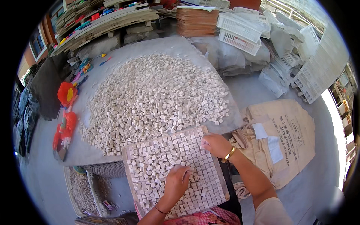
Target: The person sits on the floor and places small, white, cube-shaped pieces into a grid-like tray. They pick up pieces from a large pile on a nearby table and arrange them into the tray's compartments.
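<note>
A square grid tray [125,161] rests tilted toward me over my lap. Small pale stone mosaic tiles sit in rows in its grid, while a heap of loose tiles [155,163] covers its left and middle. My left hand [177,183] is over the middle of the tray among the loose tiles, fingers curled and pinched together. At the tray's upper right edge, my right hand [215,145] is closed, with its fingertips against the tile rows. Whatever either hand pinches is too small or hidden to make out.
A large pile of tiles [157,93] covers the grey table [228,101] beyond the tray. Red plastic pieces [67,123] lie at its left edge. A printed sack [296,131] is on the right, white crates [240,32] stand behind, and a bin of tiles [69,180] sits lower left.
</note>
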`<state>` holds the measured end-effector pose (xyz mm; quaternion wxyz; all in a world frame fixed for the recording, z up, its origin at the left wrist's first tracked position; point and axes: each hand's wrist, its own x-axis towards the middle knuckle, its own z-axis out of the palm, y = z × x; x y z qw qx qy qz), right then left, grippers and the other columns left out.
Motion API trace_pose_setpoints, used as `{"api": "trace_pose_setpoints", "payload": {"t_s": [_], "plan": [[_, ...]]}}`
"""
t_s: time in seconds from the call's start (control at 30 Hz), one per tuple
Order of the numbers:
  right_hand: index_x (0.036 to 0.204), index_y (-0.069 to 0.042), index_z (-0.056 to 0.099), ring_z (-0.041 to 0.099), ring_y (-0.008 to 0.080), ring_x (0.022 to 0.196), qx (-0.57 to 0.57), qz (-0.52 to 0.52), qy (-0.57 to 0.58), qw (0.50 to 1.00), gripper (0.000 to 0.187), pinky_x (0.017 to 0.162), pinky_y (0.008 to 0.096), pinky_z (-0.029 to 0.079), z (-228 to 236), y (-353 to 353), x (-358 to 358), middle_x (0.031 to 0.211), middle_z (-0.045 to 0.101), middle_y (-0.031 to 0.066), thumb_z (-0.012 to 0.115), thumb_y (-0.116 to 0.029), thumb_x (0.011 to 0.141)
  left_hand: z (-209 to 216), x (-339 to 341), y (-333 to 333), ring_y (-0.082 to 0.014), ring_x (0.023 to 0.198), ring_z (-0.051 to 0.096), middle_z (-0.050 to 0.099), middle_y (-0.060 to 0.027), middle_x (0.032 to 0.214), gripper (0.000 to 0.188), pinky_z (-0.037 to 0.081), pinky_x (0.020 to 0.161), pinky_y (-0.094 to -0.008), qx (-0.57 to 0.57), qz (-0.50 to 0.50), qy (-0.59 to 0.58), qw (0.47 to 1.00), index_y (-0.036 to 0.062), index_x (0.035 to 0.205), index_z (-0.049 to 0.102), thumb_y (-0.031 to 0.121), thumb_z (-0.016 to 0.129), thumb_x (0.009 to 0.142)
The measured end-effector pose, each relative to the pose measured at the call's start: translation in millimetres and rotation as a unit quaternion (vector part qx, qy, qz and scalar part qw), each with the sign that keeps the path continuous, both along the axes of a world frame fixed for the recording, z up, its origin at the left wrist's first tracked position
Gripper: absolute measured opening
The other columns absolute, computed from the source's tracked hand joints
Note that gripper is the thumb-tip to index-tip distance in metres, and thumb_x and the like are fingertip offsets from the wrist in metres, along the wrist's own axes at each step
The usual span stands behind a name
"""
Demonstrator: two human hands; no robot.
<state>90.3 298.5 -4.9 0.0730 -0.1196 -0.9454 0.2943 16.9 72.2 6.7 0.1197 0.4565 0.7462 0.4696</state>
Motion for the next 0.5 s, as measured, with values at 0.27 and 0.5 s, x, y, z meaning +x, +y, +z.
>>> {"api": "trace_pose_setpoints", "payload": {"t_s": [0.27,0.5], "plan": [[0.077,-0.006,0.057,0.055,0.0309,0.075,0.022,0.017,0.002,1.000,0.012,0.067,0.0398,0.044,1,-1,-1,0.077,0.056,0.0100,0.061,-0.017,0.076,-17,-3,18,-0.0330,0.073,0.053,0.056,-0.0143,0.077,0.011,0.044,0.064,-0.0401,-0.019,-0.043,0.101,0.994,0.0001,0.082,0.059,0.000,0.063,0.072],[0.074,-0.008,0.056,0.056,0.0305,0.079,0.033,0.071,-0.024,0.997,0.007,0.069,0.0423,0.045,-1,10,-9,0.080,0.055,0.0102,0.057,-0.014,0.076,-10,-4,19,-0.0329,0.072,0.053,0.054,-0.0138,0.075,0.010,0.044,0.064,-0.0400,-0.053,-0.064,0.104,0.991,0.0008,0.079,0.058,0.000,0.063,0.071]]}}
